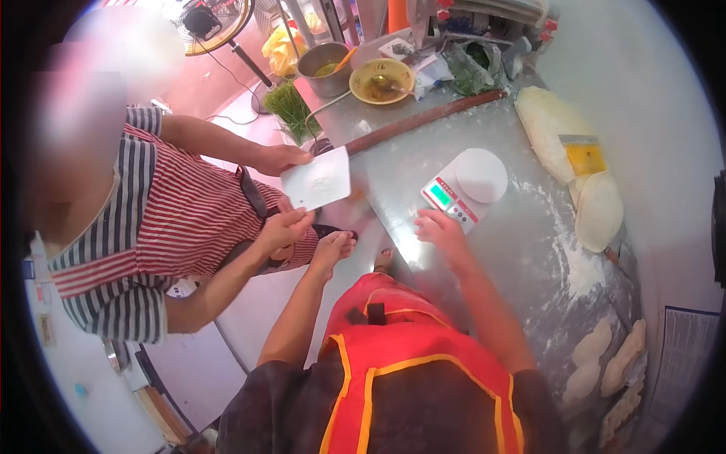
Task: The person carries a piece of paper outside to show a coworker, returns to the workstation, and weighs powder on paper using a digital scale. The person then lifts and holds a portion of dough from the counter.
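Observation:
My right hand (pixel 445 233) is at the near edge of a white digital kitchen scale (pixel 461 223), by its buttons. Its fingers are bent, thumb a little apart, with nothing seen in them. The scale's round platform (pixel 482 175) is bare and its display (pixel 439 194) glows green. My left hand (pixel 333 251) is in the air left of the table, fingers curled in and nothing visible between them. Beside it, a co-worker's hands (pixel 286 227) hold a white plastic scraper (pixel 321 180) with some white powder on it.
A long rolling pin (pixel 431 121) lies across the steel table. Behind it stand a yellow bowl (pixel 383 82) and a metal pot (pixel 324 69). Large dough pieces (pixel 556 125) line the right side, near scattered flour (pixel 582 265) and twisted dough strips (pixel 588 362). The co-worker stands close at left.

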`<action>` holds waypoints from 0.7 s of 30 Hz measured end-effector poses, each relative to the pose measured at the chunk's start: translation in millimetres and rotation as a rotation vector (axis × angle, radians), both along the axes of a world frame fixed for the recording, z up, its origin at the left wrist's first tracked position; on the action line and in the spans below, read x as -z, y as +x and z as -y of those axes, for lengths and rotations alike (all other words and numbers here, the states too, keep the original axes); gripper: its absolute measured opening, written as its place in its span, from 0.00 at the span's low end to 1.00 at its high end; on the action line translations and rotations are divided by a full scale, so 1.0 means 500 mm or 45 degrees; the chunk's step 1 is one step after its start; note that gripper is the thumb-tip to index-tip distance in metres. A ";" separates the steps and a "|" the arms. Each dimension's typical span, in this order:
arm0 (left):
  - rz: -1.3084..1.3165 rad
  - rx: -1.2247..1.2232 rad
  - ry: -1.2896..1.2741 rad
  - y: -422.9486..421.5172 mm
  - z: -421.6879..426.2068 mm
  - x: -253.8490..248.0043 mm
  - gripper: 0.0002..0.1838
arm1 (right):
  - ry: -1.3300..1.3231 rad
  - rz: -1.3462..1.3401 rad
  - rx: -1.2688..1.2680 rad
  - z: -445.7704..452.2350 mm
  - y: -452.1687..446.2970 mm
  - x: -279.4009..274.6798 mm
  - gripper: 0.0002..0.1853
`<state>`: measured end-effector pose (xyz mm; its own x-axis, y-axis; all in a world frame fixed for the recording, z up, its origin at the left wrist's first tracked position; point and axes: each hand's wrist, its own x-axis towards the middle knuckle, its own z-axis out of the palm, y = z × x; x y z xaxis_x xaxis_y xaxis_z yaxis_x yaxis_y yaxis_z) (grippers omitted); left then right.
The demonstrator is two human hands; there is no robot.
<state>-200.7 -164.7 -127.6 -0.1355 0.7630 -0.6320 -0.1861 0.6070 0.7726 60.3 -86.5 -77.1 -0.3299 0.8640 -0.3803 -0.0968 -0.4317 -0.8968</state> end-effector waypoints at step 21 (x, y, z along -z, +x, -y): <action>-0.369 0.534 0.260 0.045 -0.150 0.054 0.24 | -0.333 -0.125 0.386 -0.088 -0.105 0.136 0.17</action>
